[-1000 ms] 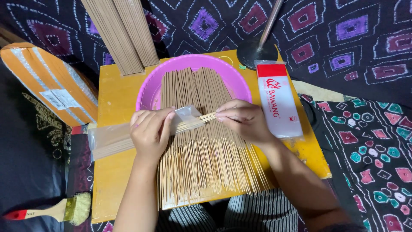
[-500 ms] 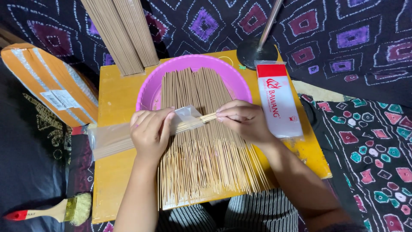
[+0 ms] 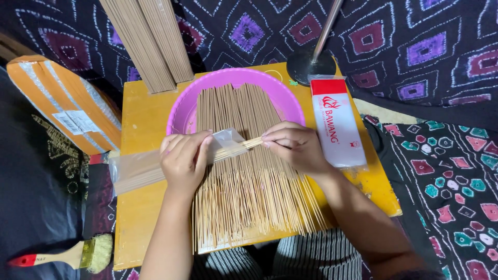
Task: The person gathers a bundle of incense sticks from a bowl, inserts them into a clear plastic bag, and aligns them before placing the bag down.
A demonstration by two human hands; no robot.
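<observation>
One small bundle of thin tan sticks sits partly inside the clear plastic sleeve; left hand grips sleeve, right hand pinches stick ends; large stick pile remains unpacked.

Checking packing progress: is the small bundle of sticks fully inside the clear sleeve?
Partly in. The bundle's right ends stick out of the clear sleeve's mouth, pinched by the right hand.

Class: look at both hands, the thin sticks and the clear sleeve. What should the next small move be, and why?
Probably push the bundle further left into the sleeve. The right hand pinches its exposed ends, the left hand holds the sleeve's mouth, and part of the bundle sticks out.
</observation>
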